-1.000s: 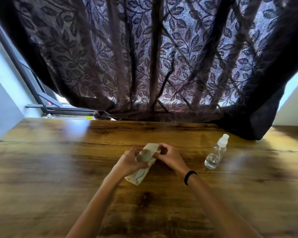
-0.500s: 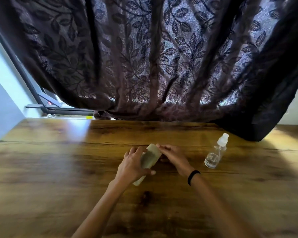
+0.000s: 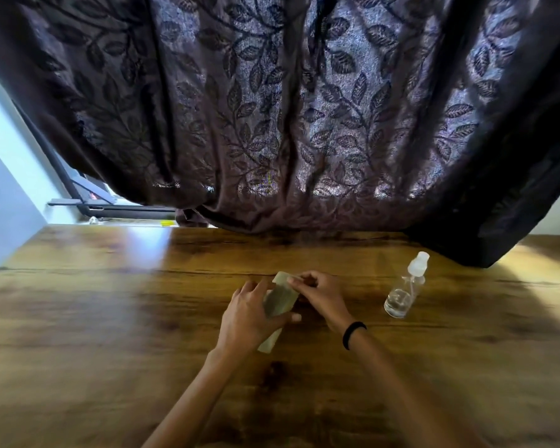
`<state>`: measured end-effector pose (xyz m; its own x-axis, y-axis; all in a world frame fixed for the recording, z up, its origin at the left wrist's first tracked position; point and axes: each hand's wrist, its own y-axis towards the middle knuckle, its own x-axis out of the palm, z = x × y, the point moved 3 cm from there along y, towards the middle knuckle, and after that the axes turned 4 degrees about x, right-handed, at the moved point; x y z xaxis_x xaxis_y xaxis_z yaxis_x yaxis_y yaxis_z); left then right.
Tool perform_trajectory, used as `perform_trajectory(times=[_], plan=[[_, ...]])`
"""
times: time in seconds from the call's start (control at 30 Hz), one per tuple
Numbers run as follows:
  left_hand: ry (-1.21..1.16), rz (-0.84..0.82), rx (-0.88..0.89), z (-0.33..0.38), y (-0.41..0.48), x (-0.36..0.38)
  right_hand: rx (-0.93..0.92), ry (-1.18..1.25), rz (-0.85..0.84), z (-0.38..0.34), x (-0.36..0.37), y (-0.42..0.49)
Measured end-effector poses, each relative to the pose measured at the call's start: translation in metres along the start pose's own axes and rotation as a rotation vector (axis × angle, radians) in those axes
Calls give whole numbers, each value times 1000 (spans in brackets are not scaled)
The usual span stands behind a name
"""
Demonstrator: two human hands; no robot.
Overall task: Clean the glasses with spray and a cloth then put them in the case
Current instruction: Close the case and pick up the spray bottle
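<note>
A pale green soft glasses case lies slanted just above the wooden table. My left hand wraps around its middle from the left, thumb across the front. My right hand pinches the case's upper end with its fingertips; a black band sits on that wrist. The glasses and the cloth are hidden; I cannot tell whether they are inside the case. A clear spray bottle with a white cap stands upright to the right of my right hand, apart from it.
A dark leaf-patterned curtain hangs over the table's far edge and drapes onto it at the back right. A black window frame and pale wall show at the back left.
The case has turned from a wide, patterned face to a narrower slanted shape. Both hands have closed in on it and stayed near the table's middle. The curtain has swayed.
</note>
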<state>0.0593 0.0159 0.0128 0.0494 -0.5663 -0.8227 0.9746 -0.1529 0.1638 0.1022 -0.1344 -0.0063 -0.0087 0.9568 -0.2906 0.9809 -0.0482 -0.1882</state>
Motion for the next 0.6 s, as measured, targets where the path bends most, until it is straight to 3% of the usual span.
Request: perform_trajectory(times=[0.27,0.6], plan=[[-55,77,15,9,1,10,-17,-16,101,-2,-7,10],[-56,80,-36,14,0,13,-57,19,86,-1,-3,13]])
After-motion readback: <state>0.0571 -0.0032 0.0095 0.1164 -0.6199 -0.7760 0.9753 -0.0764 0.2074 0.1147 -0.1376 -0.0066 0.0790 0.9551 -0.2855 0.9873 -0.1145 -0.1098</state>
